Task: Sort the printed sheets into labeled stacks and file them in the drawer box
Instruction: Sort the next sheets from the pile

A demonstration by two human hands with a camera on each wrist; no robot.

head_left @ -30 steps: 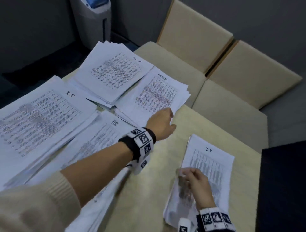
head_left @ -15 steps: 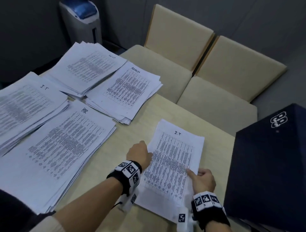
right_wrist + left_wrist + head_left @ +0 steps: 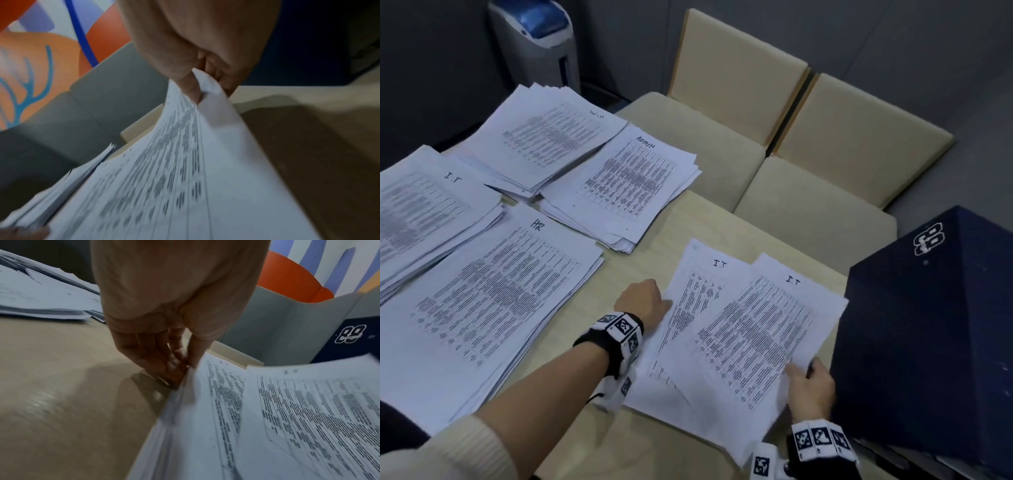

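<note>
Right hand [image 3: 812,386] pinches top I.T sheet [image 3: 753,339] by its corner; left hand [image 3: 641,301] grips small pile's [image 3: 681,308] left edge

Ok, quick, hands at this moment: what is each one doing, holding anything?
Left hand: fingers pinch the left edge of the unsorted sheets.
Right hand: pinches the corner of the top I.T sheet, lifting it.

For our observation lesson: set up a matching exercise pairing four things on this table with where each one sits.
Things:
1. HR stack
2. ADMIN stack
3. dark box
4. top I.T sheet

Places:
A. far right
B. pinched by the right hand
C. near left, before the left arm
D. far edge, by the chairs

Pairs: 1-C, 2-D, 3-A, 4-B
</note>
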